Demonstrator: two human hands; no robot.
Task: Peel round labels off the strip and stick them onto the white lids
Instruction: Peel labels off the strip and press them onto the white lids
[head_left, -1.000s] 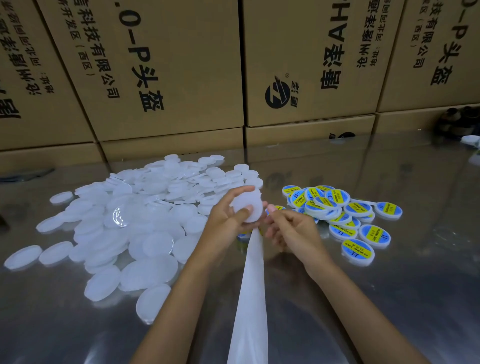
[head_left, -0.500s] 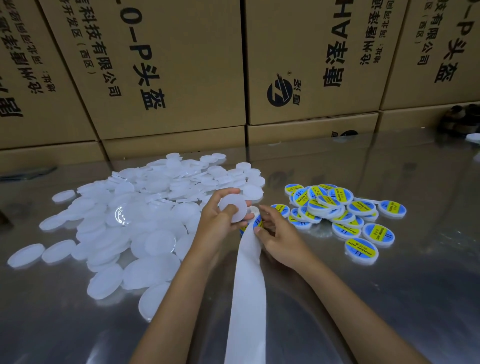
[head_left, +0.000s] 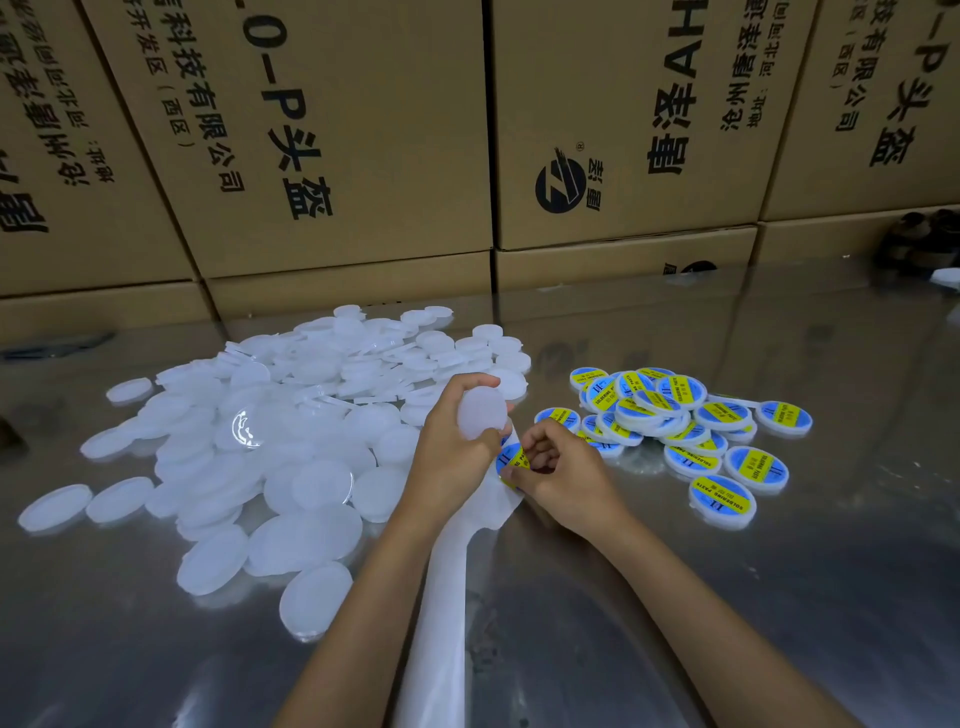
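Cartons (head_left: 337, 130) behind; hands (head_left: 558, 470) half-hide label (head_left: 511, 460).

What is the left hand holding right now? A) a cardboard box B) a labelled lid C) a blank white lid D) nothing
C: the left hand grips a blank white lid with no label on it, while the right hand pinches a blue and yellow label at the strip.
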